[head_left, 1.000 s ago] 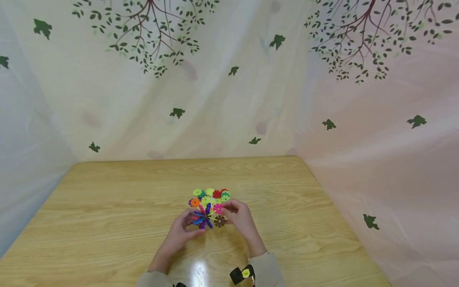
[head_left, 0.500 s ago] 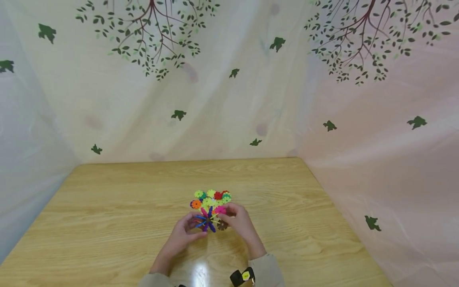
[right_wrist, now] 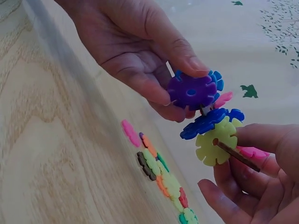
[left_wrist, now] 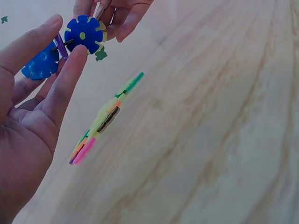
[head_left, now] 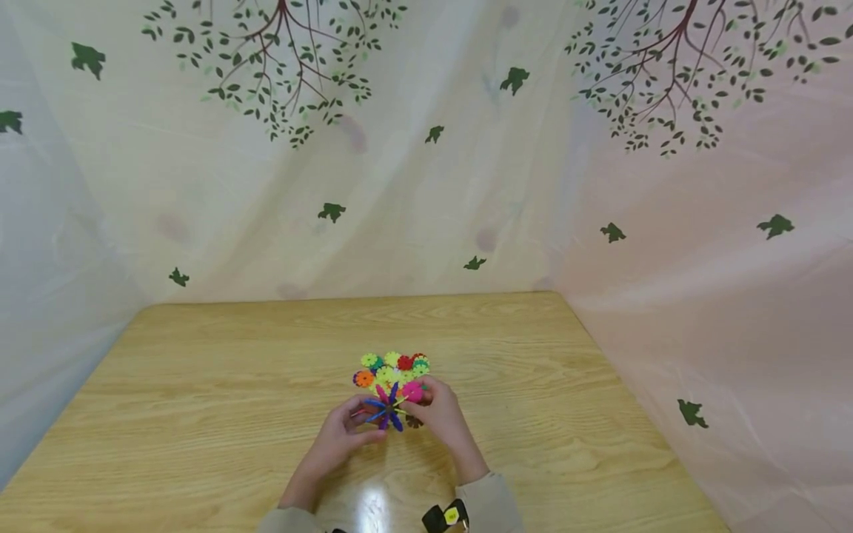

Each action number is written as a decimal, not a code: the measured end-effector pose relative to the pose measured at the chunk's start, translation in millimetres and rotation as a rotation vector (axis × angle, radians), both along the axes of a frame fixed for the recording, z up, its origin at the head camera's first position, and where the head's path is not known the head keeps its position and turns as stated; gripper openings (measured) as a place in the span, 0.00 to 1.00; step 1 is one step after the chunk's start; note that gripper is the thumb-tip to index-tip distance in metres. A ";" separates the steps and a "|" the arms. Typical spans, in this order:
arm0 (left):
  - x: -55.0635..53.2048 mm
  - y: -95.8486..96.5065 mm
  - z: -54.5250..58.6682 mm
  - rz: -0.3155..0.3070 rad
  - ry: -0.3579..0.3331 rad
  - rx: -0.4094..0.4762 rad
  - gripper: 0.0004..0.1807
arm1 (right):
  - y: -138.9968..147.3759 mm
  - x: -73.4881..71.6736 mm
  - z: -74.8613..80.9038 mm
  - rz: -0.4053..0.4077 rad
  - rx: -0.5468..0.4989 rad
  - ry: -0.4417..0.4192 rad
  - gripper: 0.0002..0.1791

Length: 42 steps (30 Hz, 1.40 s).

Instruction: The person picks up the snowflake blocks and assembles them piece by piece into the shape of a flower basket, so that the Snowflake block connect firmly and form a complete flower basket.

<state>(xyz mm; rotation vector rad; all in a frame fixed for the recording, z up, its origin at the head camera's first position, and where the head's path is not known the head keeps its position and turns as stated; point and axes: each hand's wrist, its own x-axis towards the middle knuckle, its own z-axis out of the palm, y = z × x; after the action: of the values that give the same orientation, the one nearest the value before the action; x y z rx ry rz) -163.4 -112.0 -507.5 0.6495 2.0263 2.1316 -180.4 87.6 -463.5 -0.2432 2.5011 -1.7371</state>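
A cluster of joined, notched plastic snowflake discs is held between my hands above the table. In the head view, my left hand grips the blue and purple side, with its thumb and fingers on the purple disc. My right hand holds the other side. In the right wrist view its thumb meets the rim of the yellow disc, into which a brown disc is slotted edge-on. A pink disc shows at the right fingertips. My right fingers partly hide it.
Behind the hands, several loose snowflake discs in yellow, green, orange and red lie spread on the wooden table. A pale curtain printed with leaves hangs behind the table's far edge. A black wrist strap shows by the right sleeve.
The pink disc has shifted slightly right along with my right fingers. A brown disc beside it has become mostly covered by my right hand. My left hand keeps its grip, almost unmoved.
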 end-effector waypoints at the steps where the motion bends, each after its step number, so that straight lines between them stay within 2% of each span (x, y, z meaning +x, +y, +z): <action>1: 0.2 0.0 -0.3 0.000 0.003 -0.004 0.28 | 0.3 0.3 0.4 0.001 0.007 -0.007 0.13; 4: 0.8 0.0 -1.3 -0.006 -0.001 -0.012 0.28 | 1.5 0.7 1.8 0.009 0.002 -0.036 0.14; 11: 1.5 -0.5 -3.4 -0.073 -0.011 -0.008 0.27 | 5.5 1.6 1.7 0.048 -0.101 -0.122 0.14; 16: -0.1 -0.4 -2.7 -0.092 -0.008 -0.007 0.27 | 6.7 0.5 0.4 0.047 -0.123 -0.164 0.14; 19: -0.7 -0.2 -1.2 -0.070 -0.041 -0.022 0.33 | 6.5 0.5 -0.7 0.041 -0.129 -0.166 0.14; 22: -0.5 -0.4 0.2 -0.017 -0.095 -0.047 0.40 | 5.2 0.6 -3.2 0.025 -0.147 -0.156 0.14; 25: -0.1 -1.1 0.0 0.044 -0.147 -0.060 0.41 | 3.0 1.9 -4.8 0.000 -0.169 -0.133 0.14; 29: 0.2 -2.5 -0.6 0.087 -0.151 -0.070 0.37 | -0.3 4.7 -5.7 -0.020 -0.141 -0.048 0.12; 33: 0.2 -4.6 -1.1 0.104 -0.143 -0.071 0.35 | -3.6 5.2 -10.4 -0.026 -0.117 0.015 0.10; 37: -0.1 -5.5 -0.2 0.116 -0.166 -0.063 0.35 | -6.2 4.2 -13.6 -0.047 -0.095 0.020 0.09; 42: -0.6 -5.2 2.9 0.170 -0.161 -0.103 0.34 | -8.3 3.3 -14.7 -0.078 -0.069 0.008 0.10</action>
<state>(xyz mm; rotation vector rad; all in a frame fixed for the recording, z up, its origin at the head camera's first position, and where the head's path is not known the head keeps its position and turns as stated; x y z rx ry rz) -164.0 -117.1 -504.7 0.2910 2.1527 2.0730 -177.1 79.3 -478.3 -0.1604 2.4910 -1.8572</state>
